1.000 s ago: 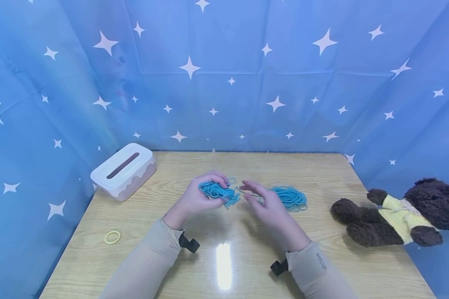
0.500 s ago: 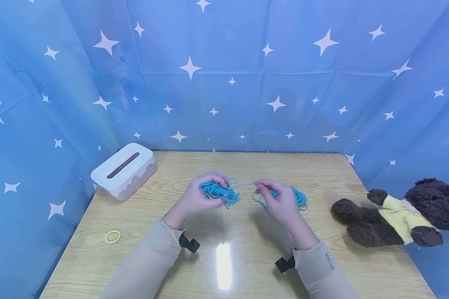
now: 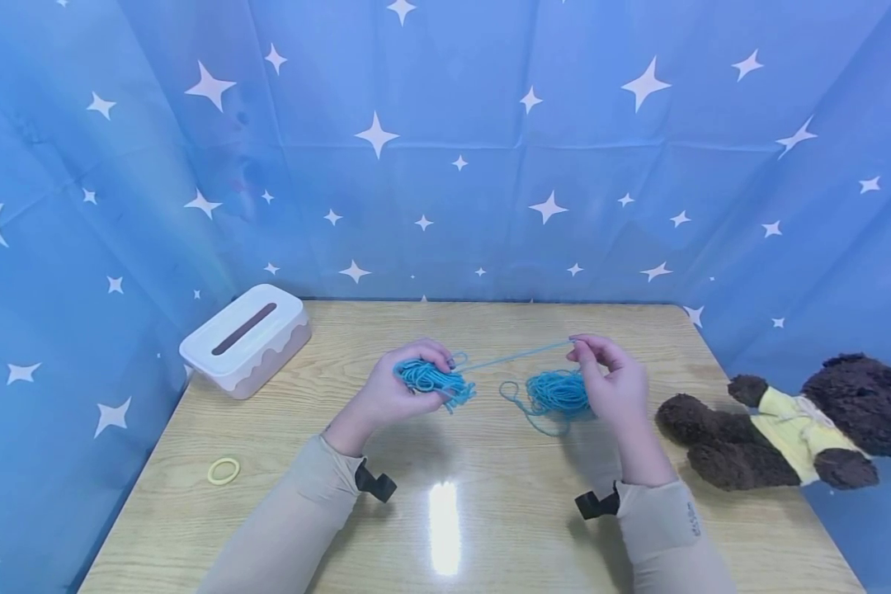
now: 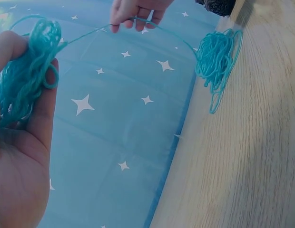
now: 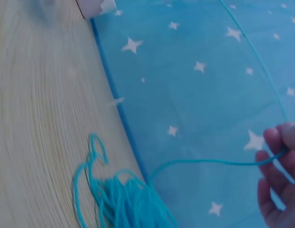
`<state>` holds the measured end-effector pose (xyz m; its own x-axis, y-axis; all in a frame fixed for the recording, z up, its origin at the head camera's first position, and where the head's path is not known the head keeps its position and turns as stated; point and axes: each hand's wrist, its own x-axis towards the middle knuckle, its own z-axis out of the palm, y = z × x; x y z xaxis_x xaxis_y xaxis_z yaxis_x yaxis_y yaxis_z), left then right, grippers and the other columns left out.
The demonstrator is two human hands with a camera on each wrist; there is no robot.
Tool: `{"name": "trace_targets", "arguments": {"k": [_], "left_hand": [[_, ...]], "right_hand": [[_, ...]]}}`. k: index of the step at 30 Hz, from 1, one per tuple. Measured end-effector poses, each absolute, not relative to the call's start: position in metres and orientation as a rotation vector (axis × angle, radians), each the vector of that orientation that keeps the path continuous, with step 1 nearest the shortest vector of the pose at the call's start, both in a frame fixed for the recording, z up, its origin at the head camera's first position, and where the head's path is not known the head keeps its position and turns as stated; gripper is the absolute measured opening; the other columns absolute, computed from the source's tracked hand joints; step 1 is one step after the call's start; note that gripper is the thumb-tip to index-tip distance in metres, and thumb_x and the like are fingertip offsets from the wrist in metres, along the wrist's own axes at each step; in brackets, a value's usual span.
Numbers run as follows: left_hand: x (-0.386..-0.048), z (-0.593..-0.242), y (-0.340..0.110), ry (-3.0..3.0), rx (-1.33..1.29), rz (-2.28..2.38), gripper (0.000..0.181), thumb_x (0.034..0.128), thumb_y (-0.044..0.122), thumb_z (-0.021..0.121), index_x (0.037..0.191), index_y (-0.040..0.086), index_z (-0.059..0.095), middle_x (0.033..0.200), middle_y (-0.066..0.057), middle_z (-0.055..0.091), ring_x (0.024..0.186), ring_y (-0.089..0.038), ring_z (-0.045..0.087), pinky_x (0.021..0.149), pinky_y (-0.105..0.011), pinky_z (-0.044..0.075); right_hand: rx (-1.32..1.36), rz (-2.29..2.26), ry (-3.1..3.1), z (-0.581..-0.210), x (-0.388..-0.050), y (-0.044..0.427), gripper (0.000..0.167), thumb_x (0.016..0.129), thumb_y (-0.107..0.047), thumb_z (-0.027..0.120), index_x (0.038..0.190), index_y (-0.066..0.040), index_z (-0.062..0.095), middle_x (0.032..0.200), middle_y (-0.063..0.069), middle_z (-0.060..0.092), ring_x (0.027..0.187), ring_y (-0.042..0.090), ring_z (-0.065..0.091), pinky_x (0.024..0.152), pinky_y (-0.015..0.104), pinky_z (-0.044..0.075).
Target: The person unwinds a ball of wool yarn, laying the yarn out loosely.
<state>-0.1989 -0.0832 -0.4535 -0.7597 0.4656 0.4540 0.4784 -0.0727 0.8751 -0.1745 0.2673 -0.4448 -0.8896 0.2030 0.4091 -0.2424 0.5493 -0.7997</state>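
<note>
A bundle of turquoise yarn [image 3: 432, 379] lies gripped in my left hand [image 3: 392, 398], its looped ends sticking out past the thumb. My right hand [image 3: 618, 386] pinches a single strand [image 3: 520, 355] between thumb and fingertips, and the strand runs nearly straight across to the bundle. Below and left of the right hand, a loose pile of the same yarn [image 3: 557, 393] rests on the table. In the right wrist view the yarn passes through the right hand [image 5: 283, 173] and down to the pile [image 5: 131, 202].
At the back left of the wooden table [image 3: 327, 536] stands a white and pink tissue box [image 3: 248, 342]. A yellow ring [image 3: 223, 471] lies near the left edge. On the right is a brown plush toy [image 3: 742, 445] in yellow clothing. A blue starred curtain [image 3: 445, 190] hangs behind.
My right hand has closed on the strand and moved right and slightly up, drawing it out between the hands. The left hand has stayed in place with the bundle.
</note>
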Motion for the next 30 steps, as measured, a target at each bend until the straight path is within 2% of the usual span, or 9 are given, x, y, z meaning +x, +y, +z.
{"name": "trace_targets", "arguments": {"k": [3, 7, 11, 13, 16, 22, 25, 27, 30], "left_hand": [[-0.198, -0.453, -0.083, -2.136, -1.084, -2.012, 0.032, 0.0802, -0.01, 0.082, 0.105, 0.008, 0.074, 0.125, -0.017, 0.072, 0.122, -0.021, 0.067, 0.1, -0.029, 0.061], [-0.198, -0.452, -0.083, -2.145, -1.081, -2.009, 0.031, 0.0809, -0.009, 0.082, 0.106, 0.008, 0.074, 0.126, -0.017, 0.072, 0.123, -0.021, 0.067, 0.1, -0.029, 0.062], [-0.198, -0.452, -0.084, -2.148, -1.073, -2.012, 0.031, 0.0808, -0.009, 0.081, 0.106, 0.009, 0.074, 0.126, -0.015, 0.072, 0.123, -0.022, 0.067, 0.099, -0.029, 0.062], [-0.198, -0.452, -0.084, -2.148, -1.068, -2.015, 0.031, 0.0807, -0.008, 0.081, 0.106, 0.009, 0.074, 0.127, -0.015, 0.072, 0.123, -0.022, 0.068, 0.099, -0.029, 0.062], [-0.197, -0.451, -0.084, -2.143, -1.063, -2.019, 0.031, 0.0802, -0.008, 0.081, 0.106, 0.008, 0.075, 0.128, -0.015, 0.072, 0.123, -0.022, 0.068, 0.099, -0.029, 0.063], [-0.197, -0.451, -0.084, -2.136, -1.063, -2.031, 0.03, 0.0806, -0.009, 0.08, 0.105, 0.008, 0.075, 0.127, -0.016, 0.072, 0.122, -0.02, 0.069, 0.098, -0.027, 0.063], [-0.197, -0.452, -0.083, -2.135, -1.069, -2.032, 0.03, 0.0809, -0.009, 0.08, 0.106, 0.007, 0.075, 0.127, -0.016, 0.072, 0.121, -0.019, 0.069, 0.098, -0.027, 0.063], [-0.198, -0.452, -0.083, -2.132, -1.076, -2.03, 0.03, 0.0808, -0.009, 0.08, 0.106, 0.007, 0.075, 0.126, -0.017, 0.072, 0.121, -0.019, 0.069, 0.097, -0.027, 0.063], [-0.198, -0.453, -0.082, -2.126, -1.09, -2.02, 0.03, 0.0809, -0.009, 0.081, 0.106, 0.007, 0.075, 0.125, -0.019, 0.072, 0.12, -0.019, 0.069, 0.098, -0.028, 0.063]], "right_hand": [[-0.048, 1.251, -2.373, -0.449, -0.178, 0.278, 0.028, 0.113, -0.027, 0.064, 0.125, -0.008, 0.08, 0.104, 0.017, 0.083, 0.087, -0.014, 0.064, 0.057, 0.011, 0.048], [-0.17, 1.142, -2.497, -0.454, -0.18, 0.291, 0.035, 0.114, -0.035, 0.059, 0.131, -0.011, 0.078, 0.111, 0.016, 0.084, 0.089, -0.004, 0.068, 0.068, 0.01, 0.051], [-0.276, 1.008, -2.613, -0.459, -0.182, 0.301, 0.038, 0.115, -0.037, 0.055, 0.134, -0.011, 0.076, 0.117, 0.013, 0.085, 0.1, 0.025, 0.077, 0.078, 0.026, 0.054], [-0.344, 0.947, -2.672, -0.463, -0.183, 0.305, 0.038, 0.115, -0.036, 0.054, 0.133, -0.01, 0.076, 0.119, 0.013, 0.084, 0.105, 0.033, 0.076, 0.079, 0.036, 0.054], [-0.445, 0.881, -2.772, -0.47, -0.187, 0.313, 0.038, 0.115, -0.035, 0.054, 0.133, -0.009, 0.076, 0.124, 0.017, 0.081, 0.107, 0.038, 0.075, 0.079, 0.047, 0.055], [-0.504, 0.851, -2.969, -0.478, -0.19, 0.323, 0.04, 0.113, -0.035, 0.056, 0.137, -0.008, 0.074, 0.142, 0.025, 0.072, 0.118, 0.044, 0.069, 0.08, 0.051, 0.054], [-0.423, 0.82, -3.001, -0.476, -0.189, 0.317, 0.041, 0.113, -0.034, 0.055, 0.14, -0.008, 0.072, 0.143, 0.029, 0.07, 0.103, 0.041, 0.069, 0.073, 0.045, 0.051], [-0.331, 0.815, -2.969, -0.474, -0.188, 0.309, 0.041, 0.113, -0.032, 0.055, 0.143, -0.007, 0.071, 0.133, 0.031, 0.073, 0.085, 0.043, 0.067, 0.066, 0.045, 0.049], [-0.139, 0.885, -2.866, -0.471, -0.186, 0.289, 0.041, 0.114, -0.031, 0.056, 0.144, -0.007, 0.07, 0.134, 0.029, 0.073, 0.09, 0.045, 0.071, 0.076, 0.051, 0.056]]}}
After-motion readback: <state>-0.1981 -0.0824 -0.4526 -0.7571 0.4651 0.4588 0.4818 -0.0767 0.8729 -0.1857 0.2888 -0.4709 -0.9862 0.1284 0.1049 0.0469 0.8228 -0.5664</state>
